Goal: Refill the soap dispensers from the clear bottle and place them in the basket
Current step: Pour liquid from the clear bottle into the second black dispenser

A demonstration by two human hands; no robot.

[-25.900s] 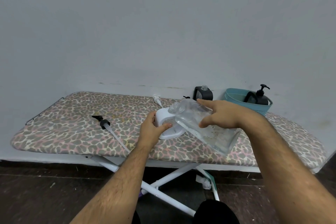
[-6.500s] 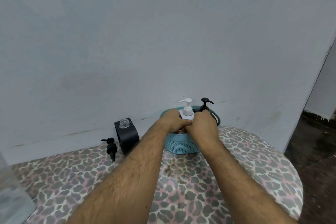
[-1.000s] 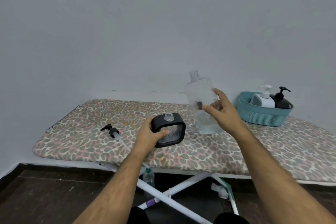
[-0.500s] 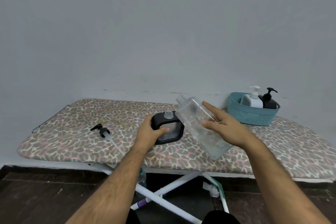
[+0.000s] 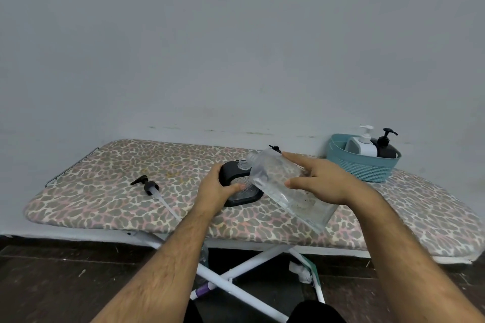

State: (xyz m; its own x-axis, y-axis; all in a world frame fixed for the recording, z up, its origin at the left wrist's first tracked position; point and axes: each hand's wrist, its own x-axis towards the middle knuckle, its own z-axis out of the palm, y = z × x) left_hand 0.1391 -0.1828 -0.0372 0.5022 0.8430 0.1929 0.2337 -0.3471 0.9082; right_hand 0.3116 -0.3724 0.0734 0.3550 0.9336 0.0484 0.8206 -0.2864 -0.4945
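Right hand (image 5: 324,183) gripped the bottle (image 5: 286,186), tipped toward ten o'clock to pour; left hand (image 5: 216,193) clasped the dispenser (image 5: 240,186), steadying it.

Ironing board (image 5: 105,191) w/ pump head (image 5: 148,186), black dispenser (image 5: 233,178), basket (image 5: 364,168).

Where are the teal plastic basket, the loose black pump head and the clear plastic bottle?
teal plastic basket (image 5: 367,169), head view, front wall.
loose black pump head (image 5: 150,186), head view, collar.
clear plastic bottle (image 5: 273,178), head view, tilted body.

Leopard-print board (image 5: 105,186), teal basket (image 5: 367,170), black dispenser (image 5: 231,173), clear bottle (image 5: 278,183)
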